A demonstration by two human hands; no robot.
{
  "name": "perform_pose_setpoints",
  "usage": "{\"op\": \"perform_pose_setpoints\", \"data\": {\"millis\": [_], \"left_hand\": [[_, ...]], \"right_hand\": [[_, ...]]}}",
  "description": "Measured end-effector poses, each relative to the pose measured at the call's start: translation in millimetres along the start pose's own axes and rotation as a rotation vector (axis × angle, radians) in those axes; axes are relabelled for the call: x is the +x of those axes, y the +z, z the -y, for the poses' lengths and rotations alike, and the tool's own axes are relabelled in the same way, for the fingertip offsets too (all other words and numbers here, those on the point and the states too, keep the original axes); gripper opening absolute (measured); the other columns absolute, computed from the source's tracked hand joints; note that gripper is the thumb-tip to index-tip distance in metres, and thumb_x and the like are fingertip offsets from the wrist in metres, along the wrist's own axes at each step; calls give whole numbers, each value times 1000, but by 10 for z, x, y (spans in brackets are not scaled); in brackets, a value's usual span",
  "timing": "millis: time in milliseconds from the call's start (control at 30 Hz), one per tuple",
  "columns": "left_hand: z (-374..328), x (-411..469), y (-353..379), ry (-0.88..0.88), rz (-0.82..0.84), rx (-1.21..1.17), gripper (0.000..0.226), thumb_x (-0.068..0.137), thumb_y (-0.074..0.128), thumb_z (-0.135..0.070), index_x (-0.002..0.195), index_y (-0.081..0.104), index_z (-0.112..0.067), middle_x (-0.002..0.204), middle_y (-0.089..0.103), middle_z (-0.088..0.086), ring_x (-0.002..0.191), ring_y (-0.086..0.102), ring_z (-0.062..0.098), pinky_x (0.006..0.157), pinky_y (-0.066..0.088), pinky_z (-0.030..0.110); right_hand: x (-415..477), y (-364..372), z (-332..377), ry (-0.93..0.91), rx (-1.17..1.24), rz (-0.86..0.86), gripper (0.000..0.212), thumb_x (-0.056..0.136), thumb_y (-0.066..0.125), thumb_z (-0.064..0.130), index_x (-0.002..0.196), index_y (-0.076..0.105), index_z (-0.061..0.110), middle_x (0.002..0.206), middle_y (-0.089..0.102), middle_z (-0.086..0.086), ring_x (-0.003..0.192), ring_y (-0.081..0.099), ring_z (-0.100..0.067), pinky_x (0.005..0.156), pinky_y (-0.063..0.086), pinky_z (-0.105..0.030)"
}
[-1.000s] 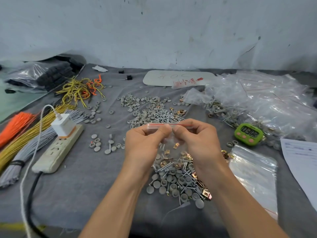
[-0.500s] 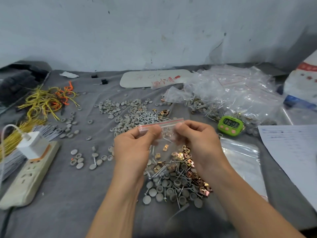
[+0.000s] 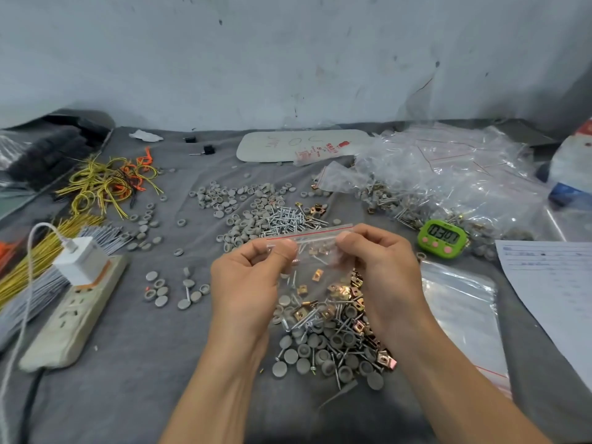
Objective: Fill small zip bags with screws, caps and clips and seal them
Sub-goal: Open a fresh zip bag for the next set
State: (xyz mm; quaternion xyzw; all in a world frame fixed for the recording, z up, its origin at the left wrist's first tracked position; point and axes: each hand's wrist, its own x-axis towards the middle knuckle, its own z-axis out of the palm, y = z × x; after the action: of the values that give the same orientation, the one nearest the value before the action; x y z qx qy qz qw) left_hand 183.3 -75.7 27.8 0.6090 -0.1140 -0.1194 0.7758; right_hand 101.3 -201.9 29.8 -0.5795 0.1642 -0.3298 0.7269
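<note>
Grey cloth-covered table against a scuffed pale wall, with a heap of filled clear bags at the far right. At centre, above a loose pile of screws, caps and clips, the left hand and right hand each pinch the top strip of one small zip bag (brass clips show inside), held off the table. A green timer sits near the right hand

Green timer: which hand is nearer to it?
Right. The right hand pinches the zip bag just left of the green timer; the left hand holds the bag's other end, farther away.
</note>
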Motion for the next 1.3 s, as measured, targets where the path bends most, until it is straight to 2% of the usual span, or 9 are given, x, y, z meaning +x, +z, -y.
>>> {"op": "perform_pose_setpoints", "data": {"millis": [167, 433, 533, 667, 800, 933, 1100, 1200, 1300], "left_hand": [[-30, -34, -9, 3, 85, 73, 7, 83, 80, -12, 79, 82, -17, 76, 77, 8, 64, 69, 11, 60, 53, 19], [-5, 12, 52, 31, 86, 87, 10, 82, 79, -12, 76, 81, -19, 72, 75, 6, 66, 70, 16, 65, 56, 27], [-19, -13, 39, 17, 152, 93, 7, 86, 77, -13, 83, 82, -16, 84, 78, 13, 83, 75, 31, 78, 59, 42], [-32, -18, 25, 52, 64, 103, 17, 85, 78, -8, 74, 82, -20, 72, 75, 7, 66, 68, 15, 65, 54, 27], [-35, -26, -17, 33, 64, 101, 10, 83, 81, -13, 76, 81, -20, 74, 76, 7, 68, 68, 16, 70, 56, 30], [-44, -59, 17, 38, 109, 134, 11, 81, 82, -11, 74, 81, -19, 72, 76, 8, 65, 69, 14, 64, 55, 21], [-21, -25, 50, 63, 97, 161, 15, 81, 83, -10, 73, 82, -24, 71, 76, 6, 64, 69, 13, 63, 55, 22], [-68, -39, 37, 38, 130, 117, 1, 77, 84, -22, 77, 83, -22, 74, 77, 8, 65, 71, 13, 62, 54, 20], [-49, -6, -27, -6, 113, 81, 11, 69, 83, -27, 74, 83, -17, 75, 77, 9, 65, 73, 16, 57, 55, 22]], "right_hand": [[21, 84, -30, -49, -185, 59, 19, 87, 74, 8, 72, 78, 18, 65, 70, -8, 63, 63, -18, 65, 54, -30], [12, 137, -48, -61, -201, 54, 20, 91, 70, 9, 72, 74, 15, 60, 64, 2, 61, 58, -11, 63, 51, -27], [17, 138, -19, -63, -171, 82, 26, 91, 70, 6, 71, 76, 20, 63, 67, 1, 62, 62, -10, 61, 52, -24], [-11, 115, -4, -38, -173, 144, 17, 91, 71, 9, 77, 78, 15, 67, 71, -6, 64, 62, -15, 57, 53, -24], [2, 33, 1, 2, -93, 51, 19, 90, 71, 5, 73, 78, 11, 66, 69, -10, 59, 59, -14, 55, 49, -20], [-9, 36, 10, -23, -104, 45, 18, 86, 71, -2, 72, 79, 6, 63, 68, -16, 56, 57, -13, 56, 48, -18], [-32, 50, -10, -63, -107, 41, 27, 87, 68, 0, 64, 75, 12, 58, 63, -6, 56, 55, -12, 58, 48, -19], [-15, 46, -10, -66, -107, 30, 26, 88, 67, 3, 65, 74, 11, 59, 64, -6, 57, 56, -12, 58, 48, -18], [20, 19, -9, -57, -64, -51, 32, 88, 68, -1, 63, 77, 17, 57, 66, -4, 56, 58, -10, 56, 49, -16]]}}
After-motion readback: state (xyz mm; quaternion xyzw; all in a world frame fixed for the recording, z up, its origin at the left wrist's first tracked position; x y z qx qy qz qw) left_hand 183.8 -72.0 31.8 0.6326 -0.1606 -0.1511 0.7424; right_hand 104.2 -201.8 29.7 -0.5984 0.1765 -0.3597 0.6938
